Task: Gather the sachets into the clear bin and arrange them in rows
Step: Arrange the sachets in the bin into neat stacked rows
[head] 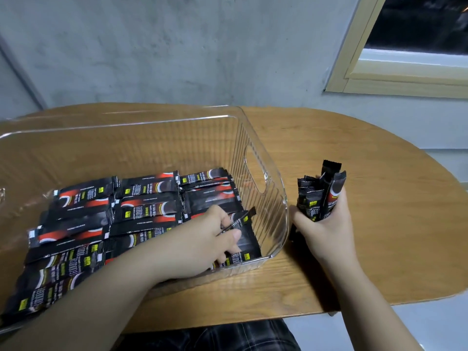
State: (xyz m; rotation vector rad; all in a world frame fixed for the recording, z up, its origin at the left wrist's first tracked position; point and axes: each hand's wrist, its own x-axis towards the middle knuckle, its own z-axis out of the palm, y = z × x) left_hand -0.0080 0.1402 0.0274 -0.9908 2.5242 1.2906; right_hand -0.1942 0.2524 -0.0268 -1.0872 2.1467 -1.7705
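Note:
A clear ribbed bin (263, 173) stands on the wooden table, filling the left half of the view. Several black-and-red sachets (147, 198) lie flat on its floor in rows. My left hand (210, 236) reaches over the near wall into the bin's right corner and pinches one sachet (243, 219) that tilts up at its free end. My right hand (326, 229) is outside the bin to its right, gripping an upright bundle of sachets (321, 191) just above the tabletop.
The wooden table (367, 198) has a rounded right end, with its front edge close to my body. A grey wall runs behind it and a window frame (379, 72) sits at the upper right. The bin has a handle cut-out (255, 168) in its right wall.

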